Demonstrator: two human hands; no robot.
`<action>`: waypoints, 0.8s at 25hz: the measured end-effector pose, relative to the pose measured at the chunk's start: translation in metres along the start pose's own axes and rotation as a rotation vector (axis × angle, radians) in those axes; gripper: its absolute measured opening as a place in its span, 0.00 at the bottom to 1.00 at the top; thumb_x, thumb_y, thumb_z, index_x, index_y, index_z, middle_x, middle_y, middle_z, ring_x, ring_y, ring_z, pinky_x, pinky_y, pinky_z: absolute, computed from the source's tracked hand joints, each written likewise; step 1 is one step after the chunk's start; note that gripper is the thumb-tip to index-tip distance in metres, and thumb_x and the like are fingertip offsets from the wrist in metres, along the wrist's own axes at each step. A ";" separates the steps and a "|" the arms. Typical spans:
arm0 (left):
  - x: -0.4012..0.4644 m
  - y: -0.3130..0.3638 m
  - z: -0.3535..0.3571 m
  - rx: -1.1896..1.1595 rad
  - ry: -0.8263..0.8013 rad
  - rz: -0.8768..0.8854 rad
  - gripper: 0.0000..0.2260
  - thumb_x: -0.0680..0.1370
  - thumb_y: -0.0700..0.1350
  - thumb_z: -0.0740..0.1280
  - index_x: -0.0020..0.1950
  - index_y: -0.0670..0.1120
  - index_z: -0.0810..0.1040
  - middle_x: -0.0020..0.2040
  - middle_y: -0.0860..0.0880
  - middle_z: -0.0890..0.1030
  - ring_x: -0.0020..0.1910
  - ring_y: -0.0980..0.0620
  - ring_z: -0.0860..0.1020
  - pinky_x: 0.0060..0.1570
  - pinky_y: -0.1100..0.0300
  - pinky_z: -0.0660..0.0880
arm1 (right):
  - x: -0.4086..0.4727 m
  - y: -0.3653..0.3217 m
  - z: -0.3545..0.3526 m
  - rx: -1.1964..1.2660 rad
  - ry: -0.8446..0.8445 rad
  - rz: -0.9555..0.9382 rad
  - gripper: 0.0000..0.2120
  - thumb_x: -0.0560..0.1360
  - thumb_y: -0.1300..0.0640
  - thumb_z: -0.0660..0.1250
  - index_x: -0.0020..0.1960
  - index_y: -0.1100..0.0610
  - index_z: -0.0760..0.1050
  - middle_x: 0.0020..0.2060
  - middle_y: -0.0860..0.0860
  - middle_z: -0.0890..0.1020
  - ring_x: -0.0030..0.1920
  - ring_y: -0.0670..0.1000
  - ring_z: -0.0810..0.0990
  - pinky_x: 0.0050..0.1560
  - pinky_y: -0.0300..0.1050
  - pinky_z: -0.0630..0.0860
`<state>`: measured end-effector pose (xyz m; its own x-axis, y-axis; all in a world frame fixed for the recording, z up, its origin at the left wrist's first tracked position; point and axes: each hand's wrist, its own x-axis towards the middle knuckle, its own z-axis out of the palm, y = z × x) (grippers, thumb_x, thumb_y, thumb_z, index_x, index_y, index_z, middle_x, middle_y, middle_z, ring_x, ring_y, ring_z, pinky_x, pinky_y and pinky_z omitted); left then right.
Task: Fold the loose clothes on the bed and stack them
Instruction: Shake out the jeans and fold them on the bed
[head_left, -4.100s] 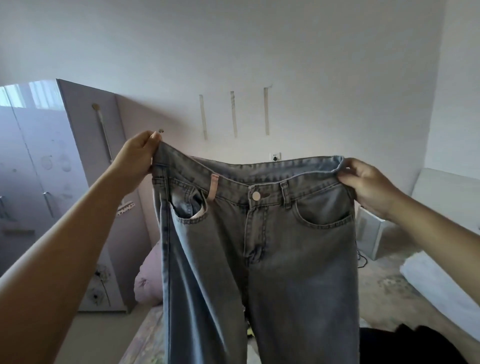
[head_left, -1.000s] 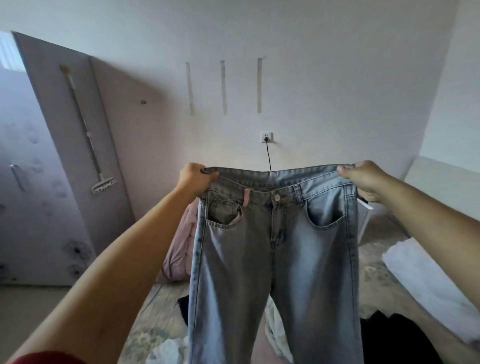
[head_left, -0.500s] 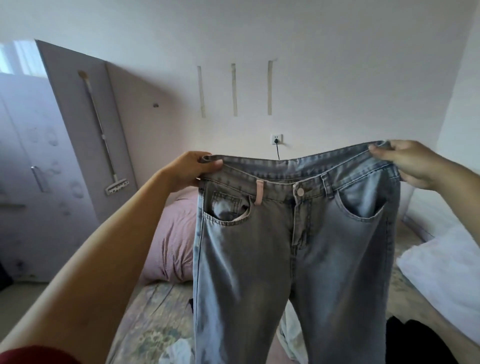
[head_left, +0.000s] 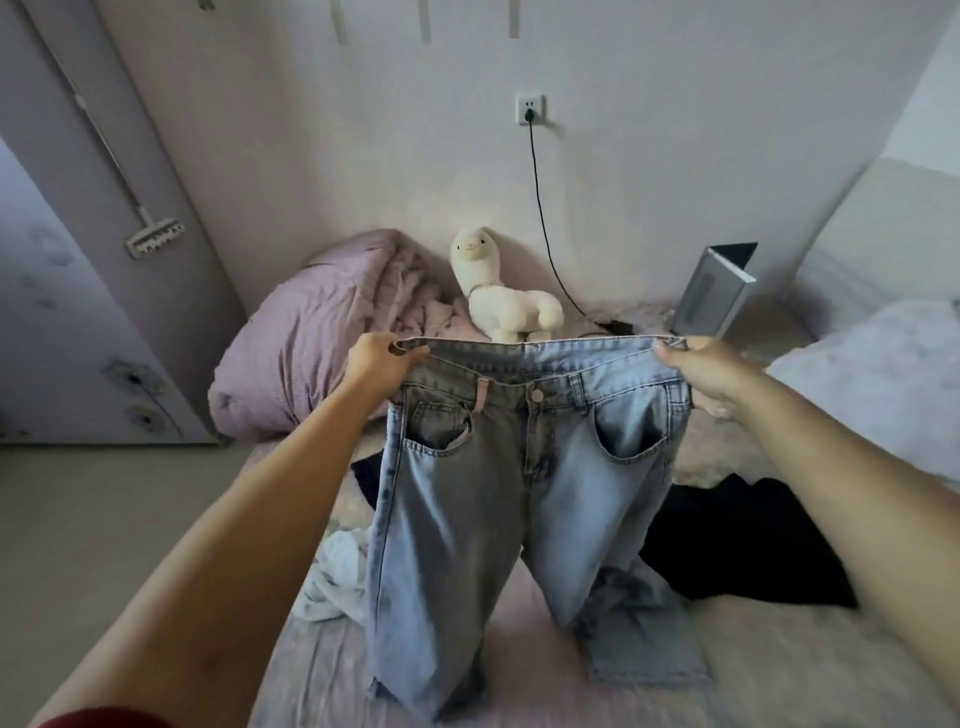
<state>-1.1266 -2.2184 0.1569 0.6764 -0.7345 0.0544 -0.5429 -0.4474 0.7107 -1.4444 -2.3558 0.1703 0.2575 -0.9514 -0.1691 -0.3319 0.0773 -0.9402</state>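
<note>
Left hand (head_left: 382, 361) and right hand (head_left: 698, 366) each grip the jeans (head_left: 519, 467) by the waistband. Lay them flat on the bed (head_left: 779, 675); the legs, seemingly bunched, need smoothing first.

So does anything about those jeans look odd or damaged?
One belt loop on the jeans, left of the button, is pink while the rest are denim. The left pocket gapes open. I can see no tears.

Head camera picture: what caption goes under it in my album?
Left hand and right hand hold light blue jeans by the waistband over the bed.
</note>
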 end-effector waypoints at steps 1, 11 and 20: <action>-0.002 -0.004 0.002 -0.008 -0.004 0.002 0.15 0.75 0.52 0.71 0.36 0.41 0.76 0.32 0.47 0.75 0.35 0.48 0.74 0.37 0.58 0.69 | 0.001 0.007 -0.003 -0.001 -0.020 0.001 0.14 0.79 0.60 0.62 0.61 0.68 0.72 0.59 0.62 0.78 0.55 0.54 0.79 0.47 0.31 0.72; -0.119 -0.017 -0.041 -0.162 -0.259 0.116 0.15 0.74 0.48 0.71 0.49 0.35 0.79 0.38 0.42 0.77 0.36 0.48 0.75 0.38 0.53 0.75 | -0.114 0.036 -0.059 -0.008 -0.232 0.019 0.15 0.79 0.56 0.62 0.62 0.62 0.73 0.54 0.56 0.81 0.52 0.52 0.80 0.54 0.48 0.76; -0.302 0.013 -0.144 -0.372 -0.506 0.152 0.07 0.75 0.44 0.69 0.42 0.41 0.78 0.35 0.45 0.82 0.28 0.56 0.80 0.28 0.65 0.77 | -0.297 -0.014 -0.121 -0.106 -0.295 -0.063 0.09 0.78 0.58 0.60 0.53 0.60 0.76 0.42 0.54 0.85 0.39 0.50 0.85 0.37 0.44 0.82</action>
<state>-1.2660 -1.9292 0.2507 0.2380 -0.9661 -0.0997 -0.3438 -0.1798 0.9217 -1.6261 -2.1104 0.2692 0.5272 -0.8248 -0.2042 -0.3957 -0.0256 -0.9180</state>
